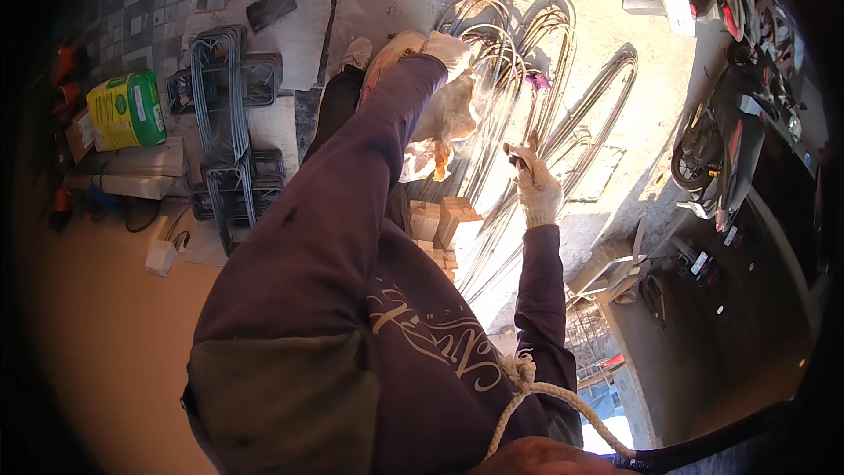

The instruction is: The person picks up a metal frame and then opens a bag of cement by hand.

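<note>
Our gloved left hand point(448, 53) clutches a pale cloth point(444, 119), fingers pressed together – raised above the bent steel rods point(527, 79). Our gloved right hand point(536, 185) pinches 1 thin rod end, likely steadying it.

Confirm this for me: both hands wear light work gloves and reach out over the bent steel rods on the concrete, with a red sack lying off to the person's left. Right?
Nearly. The sack on the person's left is yellow and green, not red, as the head view shows. The rest holds: the left hand and right hand both wear light gloves and reach over the bent steel rods on the concrete.
</note>
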Action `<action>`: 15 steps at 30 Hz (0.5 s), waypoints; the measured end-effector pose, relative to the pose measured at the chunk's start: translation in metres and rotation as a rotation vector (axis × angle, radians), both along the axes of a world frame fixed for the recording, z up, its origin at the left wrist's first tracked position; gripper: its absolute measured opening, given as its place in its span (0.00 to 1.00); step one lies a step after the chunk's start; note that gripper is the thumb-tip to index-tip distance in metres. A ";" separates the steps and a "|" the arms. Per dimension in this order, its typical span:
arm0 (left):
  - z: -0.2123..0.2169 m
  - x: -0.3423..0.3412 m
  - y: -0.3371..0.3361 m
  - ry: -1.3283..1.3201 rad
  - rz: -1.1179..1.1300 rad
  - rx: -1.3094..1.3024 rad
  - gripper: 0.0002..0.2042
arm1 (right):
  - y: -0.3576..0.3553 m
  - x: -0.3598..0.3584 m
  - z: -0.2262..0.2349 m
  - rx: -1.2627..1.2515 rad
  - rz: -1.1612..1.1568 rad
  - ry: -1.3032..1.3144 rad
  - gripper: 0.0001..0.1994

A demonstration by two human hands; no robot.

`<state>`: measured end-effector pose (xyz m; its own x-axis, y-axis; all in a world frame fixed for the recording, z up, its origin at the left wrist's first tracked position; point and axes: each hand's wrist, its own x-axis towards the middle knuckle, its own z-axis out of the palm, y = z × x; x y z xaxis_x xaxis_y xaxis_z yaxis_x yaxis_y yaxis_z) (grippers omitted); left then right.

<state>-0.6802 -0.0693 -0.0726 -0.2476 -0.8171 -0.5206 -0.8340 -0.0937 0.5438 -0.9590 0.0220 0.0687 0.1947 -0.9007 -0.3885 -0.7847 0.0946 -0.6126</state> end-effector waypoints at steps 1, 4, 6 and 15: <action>0.007 0.004 0.001 0.021 0.008 0.024 0.12 | 0.010 -0.018 0.019 0.024 -0.085 0.082 0.10; -0.004 -0.005 0.019 0.036 0.035 -0.211 0.17 | 0.057 -0.127 0.015 0.270 -0.362 0.166 0.08; 0.008 -0.008 0.034 0.065 0.160 -0.304 0.18 | 0.084 -0.176 0.018 0.449 -0.491 0.281 0.16; 0.045 -0.017 0.197 0.124 0.256 0.078 0.16 | 0.124 -0.236 -0.030 0.530 -1.393 -0.728 0.19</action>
<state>-0.6969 0.1275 -0.0279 -0.1044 -0.8201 -0.5626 -0.7055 -0.3377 0.6231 -1.1954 0.1457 0.0390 -0.3285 -0.3345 -0.8833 0.4927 0.7371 -0.4624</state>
